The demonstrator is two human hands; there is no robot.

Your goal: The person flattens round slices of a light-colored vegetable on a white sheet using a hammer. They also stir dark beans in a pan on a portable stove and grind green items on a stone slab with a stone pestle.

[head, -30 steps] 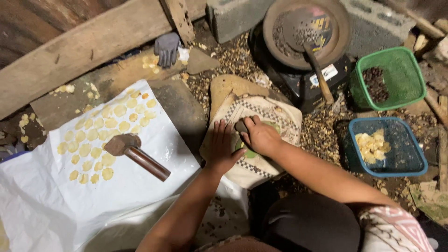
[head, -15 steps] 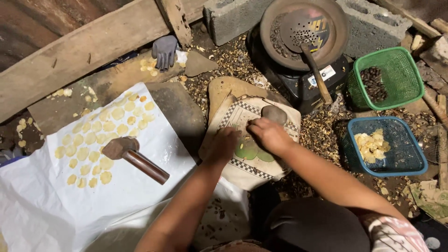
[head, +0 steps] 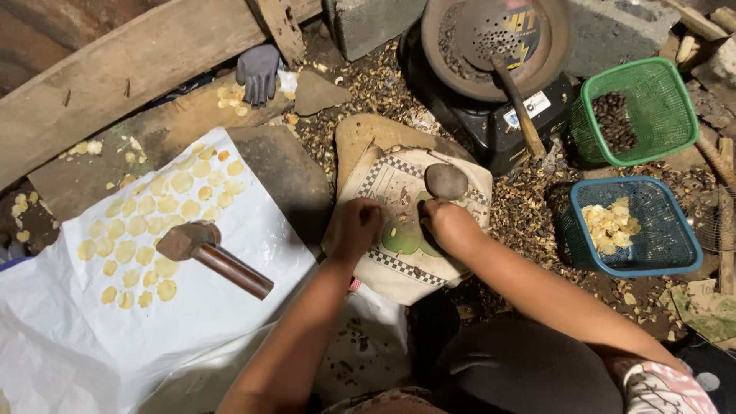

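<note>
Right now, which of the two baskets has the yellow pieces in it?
The blue basket, the one nearer the person's right hand. It holds pale yellow pieces, while the green basket behind it holds dark brown ones.

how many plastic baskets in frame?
2. The green basket sits at upper right with dark kernels inside; the blue basket is just below it, holding pale yellow pieces. Any others would be out of frame.

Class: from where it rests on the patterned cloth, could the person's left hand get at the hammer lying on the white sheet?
Probably yes: the left hand is free, and only open white sheet lies between it and the hammer.
</note>
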